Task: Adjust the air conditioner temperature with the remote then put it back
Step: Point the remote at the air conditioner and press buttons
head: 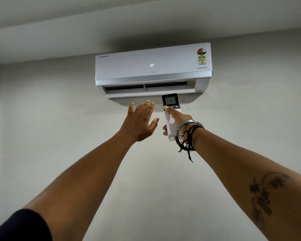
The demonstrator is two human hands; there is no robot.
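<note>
A white wall-mounted air conditioner [153,66] hangs high on the wall, its front display reading 18 and its lower flap open. My right hand [176,120] holds a white remote [170,108] with a dark screen, pointed up at the unit, the thumb resting on the buttons just under the screen. My left hand [140,120] is raised beside it, fingers spread, palm toward the open flap, holding nothing and a little apart from the remote.
A plain grey wall [59,110] surrounds the unit, with the ceiling [94,18] close above it. Bangles and black threads circle my right wrist [188,134].
</note>
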